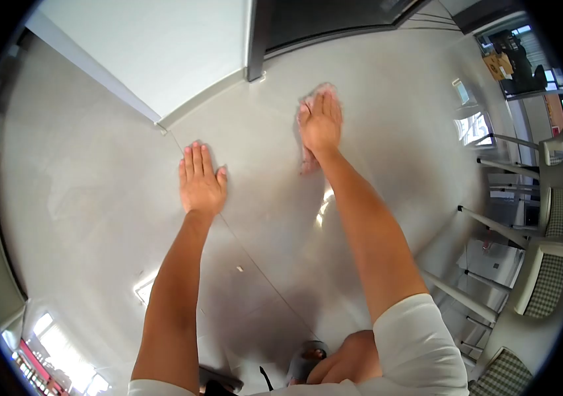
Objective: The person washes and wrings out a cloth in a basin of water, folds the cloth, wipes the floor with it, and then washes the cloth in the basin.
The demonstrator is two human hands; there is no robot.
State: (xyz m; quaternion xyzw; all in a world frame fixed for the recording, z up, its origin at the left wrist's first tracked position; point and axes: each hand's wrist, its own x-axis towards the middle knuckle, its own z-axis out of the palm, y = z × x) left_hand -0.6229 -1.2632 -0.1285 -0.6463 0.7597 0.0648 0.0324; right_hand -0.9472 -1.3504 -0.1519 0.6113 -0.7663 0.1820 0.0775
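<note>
My left hand lies flat on the glossy grey floor, its fingers pointing forward and the thumb spread out; nothing is in it. Farther forward and to the right, my right hand presses down on a pinkish cloth that rests on the floor. The cloth shows beyond the fingertips and along the left side of the hand, down past the wrist. The fingers of my right hand are stretched out over it.
A white wall corner stands ahead on the left, beside a dark-framed door. Along the right are chairs with checkered seats and pale metal legs. A cardboard box shows at the upper right. A small scrap lies on the floor.
</note>
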